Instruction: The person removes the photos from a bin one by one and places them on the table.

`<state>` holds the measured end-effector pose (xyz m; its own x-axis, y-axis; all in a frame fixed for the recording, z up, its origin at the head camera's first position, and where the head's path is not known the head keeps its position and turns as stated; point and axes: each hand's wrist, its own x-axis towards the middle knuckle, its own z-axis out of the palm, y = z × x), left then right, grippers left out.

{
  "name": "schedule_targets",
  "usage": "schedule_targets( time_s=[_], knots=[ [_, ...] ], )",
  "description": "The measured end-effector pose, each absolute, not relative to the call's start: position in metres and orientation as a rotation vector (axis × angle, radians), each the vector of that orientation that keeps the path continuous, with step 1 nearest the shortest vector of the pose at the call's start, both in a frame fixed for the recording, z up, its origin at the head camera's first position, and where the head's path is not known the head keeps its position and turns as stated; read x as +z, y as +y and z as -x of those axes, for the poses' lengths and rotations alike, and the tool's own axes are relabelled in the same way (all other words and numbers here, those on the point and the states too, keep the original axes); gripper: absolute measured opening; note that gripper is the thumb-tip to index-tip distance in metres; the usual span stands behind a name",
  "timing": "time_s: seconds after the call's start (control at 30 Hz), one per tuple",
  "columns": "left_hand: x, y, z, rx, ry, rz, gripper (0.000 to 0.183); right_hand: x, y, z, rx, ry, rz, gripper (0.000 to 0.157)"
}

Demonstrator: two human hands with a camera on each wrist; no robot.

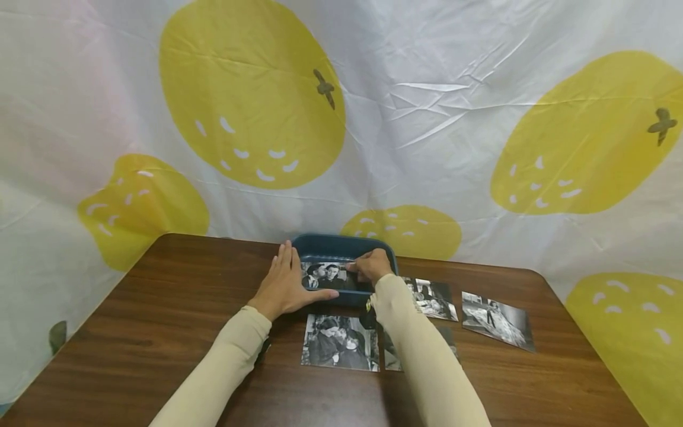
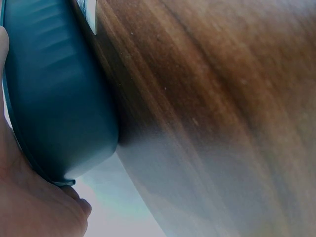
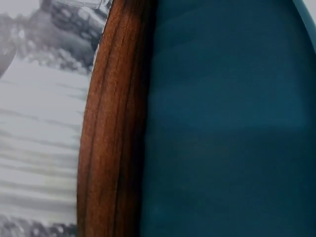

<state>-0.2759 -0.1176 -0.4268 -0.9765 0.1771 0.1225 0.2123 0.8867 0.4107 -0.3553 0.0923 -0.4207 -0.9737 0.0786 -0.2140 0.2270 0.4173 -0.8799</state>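
A dark blue rectangular dish (image 1: pixel 341 242) stands near the table's back edge, with a black-and-white photo (image 1: pixel 325 276) inside it. My left hand (image 1: pixel 283 284) rests against the dish's left end, fingers extended along the side and thumb laid along the front rim. In the left wrist view, this hand (image 2: pixel 34 207) touches the rim of the dish (image 2: pixel 59 98). Reaching over the right end, my right hand (image 1: pixel 373 265) has curled fingers and pinches the photo at its right part. The right wrist view shows only the dish's outer wall (image 3: pixel 232 118), not the hand.
In front of the dish, one photo (image 1: pixel 341 344) lies on the wooden table (image 1: pixel 176 320). Another photo (image 1: pixel 393 353) is partly hidden under my right forearm. Two more photos, one close by (image 1: pixel 434 296) and one farther right (image 1: pixel 496 320), lie beyond it. A lemon-patterned cloth (image 1: pixel 416 148) hangs behind.
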Motion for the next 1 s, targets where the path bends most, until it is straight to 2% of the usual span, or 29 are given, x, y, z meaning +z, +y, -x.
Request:
schedule_targets(
  time_s=[0.3, 0.63, 1.0],
  knots=[
    [-0.427, -0.116, 0.279, -0.667, -2.977, 0.313, 0.14, -0.41, 0.103, 0.356, -1.683, 2.544, -0.191, 0.018],
    [-0.43, -0.117, 0.283, -0.652, -2.969, 0.327, 0.139, -0.383, 0.13, 0.355, -1.639, 2.56, -0.088, 0.025],
    [-0.427, -0.116, 0.281, -0.651, -2.985, 0.345, 0.136, -0.355, 0.186, 0.339, -1.629, 2.562, -0.029, 0.027]
  ],
)
